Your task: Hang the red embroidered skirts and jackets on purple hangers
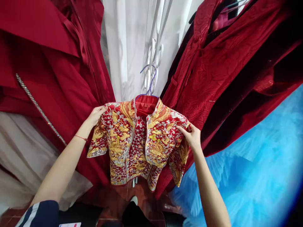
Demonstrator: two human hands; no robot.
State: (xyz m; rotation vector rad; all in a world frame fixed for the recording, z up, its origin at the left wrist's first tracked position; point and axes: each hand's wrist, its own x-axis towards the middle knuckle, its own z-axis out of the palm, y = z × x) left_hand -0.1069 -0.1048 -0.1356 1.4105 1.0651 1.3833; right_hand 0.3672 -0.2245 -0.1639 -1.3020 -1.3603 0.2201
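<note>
A short red jacket (pixel 118 138) with gold and silver embroidery hangs open at the front on a purple wire hanger (pixel 150 85). The hanger's hook is up near a white plastic chain; whether it is hooked on cannot be made out. My left hand (pixel 96 115) pinches the jacket's shoulder on the left, and a thin red string circles that wrist. On the other side, my right hand (pixel 193 135) grips the upper sleeve, thumb on the front and fingers behind the cloth. Both sleeves droop below my hands.
Dark red gowns (pixel 59 72) hang on the left, one with a rhinestone strip. A patterned red dress (pixel 189 88) and dark velvet hang on the right, above a blue tulle skirt (pixel 255 164). White chain links (pixel 152 50) hang against a pale curtain (pixel 127 47). Below is a reddish tiled floor (pixel 111 205).
</note>
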